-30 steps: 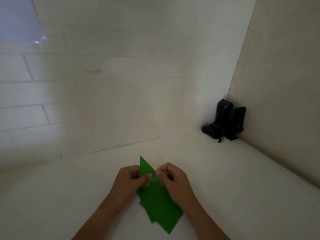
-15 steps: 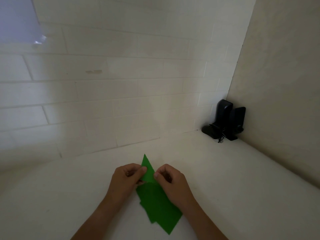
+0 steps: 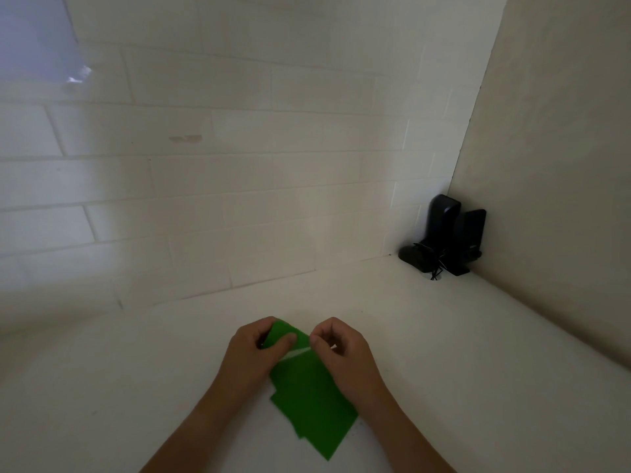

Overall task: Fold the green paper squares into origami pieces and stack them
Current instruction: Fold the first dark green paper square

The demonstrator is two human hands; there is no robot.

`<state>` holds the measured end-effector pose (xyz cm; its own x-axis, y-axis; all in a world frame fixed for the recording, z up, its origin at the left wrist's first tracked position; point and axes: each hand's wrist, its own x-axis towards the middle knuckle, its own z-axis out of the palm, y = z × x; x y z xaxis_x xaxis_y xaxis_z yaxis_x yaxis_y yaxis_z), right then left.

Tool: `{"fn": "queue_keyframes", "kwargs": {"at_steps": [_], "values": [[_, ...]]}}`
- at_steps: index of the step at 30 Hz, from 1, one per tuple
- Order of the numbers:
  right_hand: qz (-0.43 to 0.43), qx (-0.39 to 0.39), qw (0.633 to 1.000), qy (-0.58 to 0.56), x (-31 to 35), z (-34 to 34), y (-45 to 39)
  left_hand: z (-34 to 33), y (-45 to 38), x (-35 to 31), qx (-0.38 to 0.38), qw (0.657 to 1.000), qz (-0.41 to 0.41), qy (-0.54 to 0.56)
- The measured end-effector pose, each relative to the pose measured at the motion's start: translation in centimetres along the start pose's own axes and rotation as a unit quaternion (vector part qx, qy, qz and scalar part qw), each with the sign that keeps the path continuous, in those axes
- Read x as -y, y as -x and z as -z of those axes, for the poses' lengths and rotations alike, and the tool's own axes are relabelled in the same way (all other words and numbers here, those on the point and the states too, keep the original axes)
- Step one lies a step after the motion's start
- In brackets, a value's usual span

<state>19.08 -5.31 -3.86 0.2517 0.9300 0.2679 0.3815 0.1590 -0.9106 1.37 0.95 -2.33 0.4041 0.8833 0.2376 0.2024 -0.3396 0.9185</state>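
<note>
Hands first: my left hand pinches the far corner of the top green sheet, thumb over the upper face, fingers curled behind it. My right hand has its fingers curled, with the fingertips at the sheet's right edge; they appear to pinch that edge, though the contact itself is too small to confirm. A pale line runs across the sheet between the two hands; I judge it to be the edge or crease of a fold in progress.

Paper location: the sheet being worked lies on top of a small pile of green paper squares, fanned slightly so several near corners show. The pile rests on the white table, directly in front of me and partly under my wrists. No finished folded pieces are visible.

Surroundings: a white tiled wall stands beyond the table, and a black device with a thin cord sits in the far right corner, well apart from the paper.

Risks from this position:
- Crooked crease, caused by uneven pull between the two hands.
- Two sheets picked up together, caused by thin squares clinging in the pile.
- Pile shifting sideways, caused by wrist drag across it.
- Edge tear, caused by pinching too hard.
</note>
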Motion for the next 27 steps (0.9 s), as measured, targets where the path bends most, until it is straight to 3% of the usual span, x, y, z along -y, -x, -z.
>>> {"fn": "queue_keyframes", "kwargs": {"at_steps": [27], "values": [[0.013, 0.005, 0.999, 0.042, 0.48, -0.31, 0.23, -0.56, 0.36, -0.64, -0.016, 0.999, 0.015, 0.031]]}}
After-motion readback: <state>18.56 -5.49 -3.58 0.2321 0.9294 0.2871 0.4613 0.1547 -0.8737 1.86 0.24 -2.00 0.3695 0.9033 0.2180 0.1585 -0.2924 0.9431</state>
